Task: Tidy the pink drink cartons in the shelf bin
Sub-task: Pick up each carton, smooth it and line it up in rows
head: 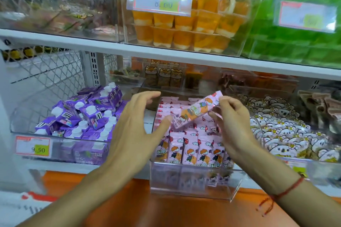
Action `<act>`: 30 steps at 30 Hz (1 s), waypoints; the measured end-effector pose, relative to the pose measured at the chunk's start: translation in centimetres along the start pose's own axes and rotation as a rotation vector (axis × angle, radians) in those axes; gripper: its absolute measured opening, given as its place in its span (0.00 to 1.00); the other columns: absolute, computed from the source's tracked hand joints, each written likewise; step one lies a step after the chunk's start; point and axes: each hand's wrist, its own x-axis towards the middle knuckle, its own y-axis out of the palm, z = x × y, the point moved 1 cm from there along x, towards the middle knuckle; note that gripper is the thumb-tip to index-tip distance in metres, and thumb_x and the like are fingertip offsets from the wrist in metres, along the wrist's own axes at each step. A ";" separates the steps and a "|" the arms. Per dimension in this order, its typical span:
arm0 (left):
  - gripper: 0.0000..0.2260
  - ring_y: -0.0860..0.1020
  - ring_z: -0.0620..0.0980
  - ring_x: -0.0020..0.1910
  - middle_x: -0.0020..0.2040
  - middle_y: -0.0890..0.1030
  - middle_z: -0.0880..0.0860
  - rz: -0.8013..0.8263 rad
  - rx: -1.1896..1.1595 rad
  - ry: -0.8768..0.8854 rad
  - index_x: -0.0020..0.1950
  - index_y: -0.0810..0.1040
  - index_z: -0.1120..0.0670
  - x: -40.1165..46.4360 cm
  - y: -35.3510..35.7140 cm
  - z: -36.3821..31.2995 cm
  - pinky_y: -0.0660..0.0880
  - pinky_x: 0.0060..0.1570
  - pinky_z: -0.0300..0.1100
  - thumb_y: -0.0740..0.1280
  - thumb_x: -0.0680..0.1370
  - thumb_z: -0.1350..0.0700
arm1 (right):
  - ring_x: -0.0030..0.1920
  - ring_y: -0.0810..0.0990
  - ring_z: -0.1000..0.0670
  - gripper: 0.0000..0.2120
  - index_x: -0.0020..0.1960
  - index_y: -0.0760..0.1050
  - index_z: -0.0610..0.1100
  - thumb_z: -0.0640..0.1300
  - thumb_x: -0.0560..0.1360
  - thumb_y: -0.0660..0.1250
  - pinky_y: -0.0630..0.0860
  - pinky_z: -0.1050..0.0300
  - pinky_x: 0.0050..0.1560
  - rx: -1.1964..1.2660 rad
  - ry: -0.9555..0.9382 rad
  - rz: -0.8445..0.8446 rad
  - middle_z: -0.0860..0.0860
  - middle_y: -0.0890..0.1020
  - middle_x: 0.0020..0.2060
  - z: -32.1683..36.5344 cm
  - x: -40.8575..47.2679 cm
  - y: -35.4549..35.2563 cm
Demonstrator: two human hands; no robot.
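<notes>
A clear plastic bin (193, 184) on the lower shelf holds several pink drink cartons (190, 150) with a cartoon child on them, standing in rows. One pink carton (195, 111) lies tilted above the rows. My right hand (232, 121) grips its right end between thumb and fingers. Left of the bin, my left hand (136, 125) has its fingers spread, and its thumb tip touches the carton's lower left end.
A bin of purple cartons (83, 116) with a 9.90 price tag (33, 146) stands to the left. A bin of white cartoon packets (287, 134) stands to the right. The shelf above (166, 51) carries orange jelly cups (190, 29) and green packs (304, 42). An orange ledge (166, 206) runs below.
</notes>
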 end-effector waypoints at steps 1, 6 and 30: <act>0.20 0.70 0.37 0.60 0.61 0.71 0.38 0.027 0.018 0.040 0.65 0.70 0.42 -0.2 0.2 -0.4 0.66 0.57 0.34 0.69 0.75 0.45 | 0.35 0.79 0.56 0.06 0.50 0.74 0.41 0.39 0.81 0.59 0.77 0.67 0.36 0.016 0.035 0.035 0.47 0.78 0.42 0.1 -0.6 -0.2; 0.20 0.73 0.36 0.54 0.57 0.72 0.35 0.148 0.140 0.187 0.62 0.72 0.40 -0.9 1.4 -1.0 0.66 0.50 0.26 0.73 0.72 0.50 | 0.37 0.81 0.56 0.08 0.47 0.76 0.40 0.39 0.81 0.59 0.80 0.65 0.40 0.135 0.184 0.188 0.49 0.82 0.37 0.2 -2.1 -0.4; 0.10 0.79 0.37 0.48 0.49 0.80 0.36 0.165 -0.153 -0.041 0.56 0.75 0.38 -0.8 2.0 -2.1 0.75 0.47 0.34 0.68 0.75 0.45 | 0.45 0.84 0.53 0.22 0.58 0.75 0.45 0.49 0.66 0.72 0.80 0.62 0.45 -0.132 -0.143 0.358 0.50 0.85 0.48 1.1 -3.2 -0.8</act>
